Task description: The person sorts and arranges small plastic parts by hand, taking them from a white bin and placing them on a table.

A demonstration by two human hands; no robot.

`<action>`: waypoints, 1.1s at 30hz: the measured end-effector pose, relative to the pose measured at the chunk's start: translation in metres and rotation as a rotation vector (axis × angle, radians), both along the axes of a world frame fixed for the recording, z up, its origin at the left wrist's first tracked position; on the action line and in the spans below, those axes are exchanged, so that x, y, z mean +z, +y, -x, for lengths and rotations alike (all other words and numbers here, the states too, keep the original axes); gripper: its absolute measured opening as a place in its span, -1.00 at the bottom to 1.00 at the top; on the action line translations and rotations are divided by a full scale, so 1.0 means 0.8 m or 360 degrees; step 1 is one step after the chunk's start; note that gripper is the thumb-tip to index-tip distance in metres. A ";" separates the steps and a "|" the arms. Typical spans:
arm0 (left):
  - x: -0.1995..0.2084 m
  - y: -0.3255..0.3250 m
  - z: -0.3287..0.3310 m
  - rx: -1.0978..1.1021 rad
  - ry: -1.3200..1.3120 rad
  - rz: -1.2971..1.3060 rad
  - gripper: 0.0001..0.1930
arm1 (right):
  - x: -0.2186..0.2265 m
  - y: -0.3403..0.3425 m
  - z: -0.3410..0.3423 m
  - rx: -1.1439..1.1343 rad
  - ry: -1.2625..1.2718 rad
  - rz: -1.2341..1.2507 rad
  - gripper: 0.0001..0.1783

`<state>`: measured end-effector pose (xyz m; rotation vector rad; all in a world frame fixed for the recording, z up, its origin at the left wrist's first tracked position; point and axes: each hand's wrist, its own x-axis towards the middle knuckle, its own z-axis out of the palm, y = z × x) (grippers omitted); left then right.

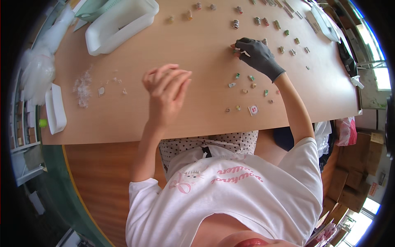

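My bare left hand [166,88] hovers over the middle of the table, its fingers loosely bent and apart, with nothing visible in them. Farther right, my right hand [256,55] wears a grey glove with bare fingertips. Its fingers are pinched together at the tabletop around something too small to make out. Close to it, on the near side, lie loose small ring-like pieces, among them a green one [251,78] and a silvery one [231,85]. A small square packet with a red mark [253,110] lies near the table's front edge. Short stacks of ring-like pieces [235,24] stand beyond the right hand.
A white deep tray [92,41] stands at the far left, a narrow white tray [55,109] at the left edge. Clear plastic scraps [83,88] lie in a heap nearby. Another clear tray [323,22] sits far right. Cardboard boxes [354,164] are stacked right of me.
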<state>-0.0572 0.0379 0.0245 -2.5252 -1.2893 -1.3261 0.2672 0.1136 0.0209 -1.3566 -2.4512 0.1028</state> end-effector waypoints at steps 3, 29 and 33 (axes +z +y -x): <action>-0.002 0.005 -0.026 -0.0142 -0.0001 0.0042 -0.85 | -0.008 0.000 0.000 -0.0019 0.0122 0.0001 -0.75; -0.089 0.146 -0.164 -0.0469 -0.0163 0.0368 -0.76 | -0.010 0.017 0.039 -0.0087 -0.0605 -0.0391 -0.86; -0.089 0.154 -0.149 -0.0456 -0.0288 0.0371 -0.70 | 0.016 0.019 0.042 -0.0216 -0.0284 -0.0146 -0.86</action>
